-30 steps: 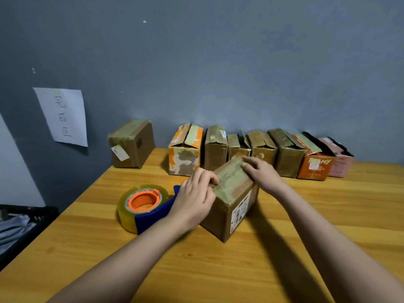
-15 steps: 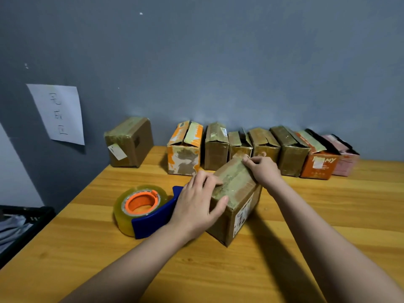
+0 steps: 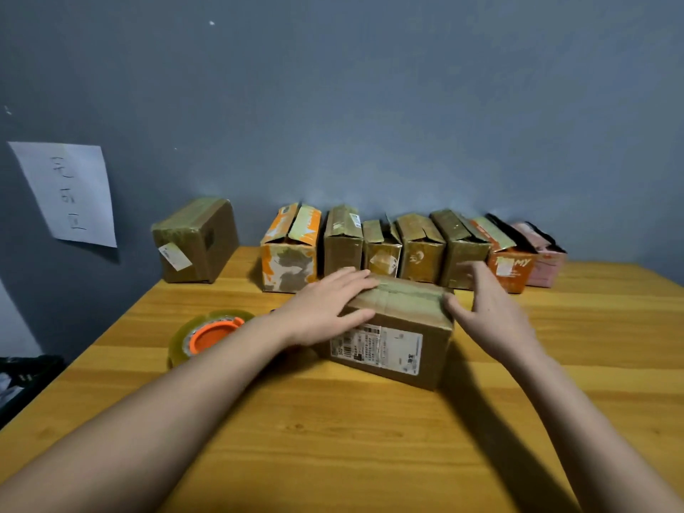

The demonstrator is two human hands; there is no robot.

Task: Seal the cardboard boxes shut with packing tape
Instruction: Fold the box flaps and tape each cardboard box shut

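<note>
A small brown cardboard box [image 3: 403,338] with a white shipping label on its near face sits mid-table, a strip of tape running across its top. My left hand [image 3: 325,309] lies flat over the box's left top edge, fingers straight. My right hand [image 3: 492,309] is at the box's right end, thumb against the top corner, fingers spread and blurred. A tape dispenser [image 3: 207,335] with a clear roll and orange hub lies left of the box, partly behind my left forearm.
A row of several small boxes [image 3: 407,246] with loose flaps stands along the grey wall. One taped box [image 3: 196,240] stands apart at the back left, under a paper note [image 3: 66,190]. A dark bin [image 3: 22,379] sits beyond the wooden table's [image 3: 333,438] left edge.
The box has turned so its labelled face points at me. My left hand slid flat onto the top; my right hand moved from the far top to the right end.
</note>
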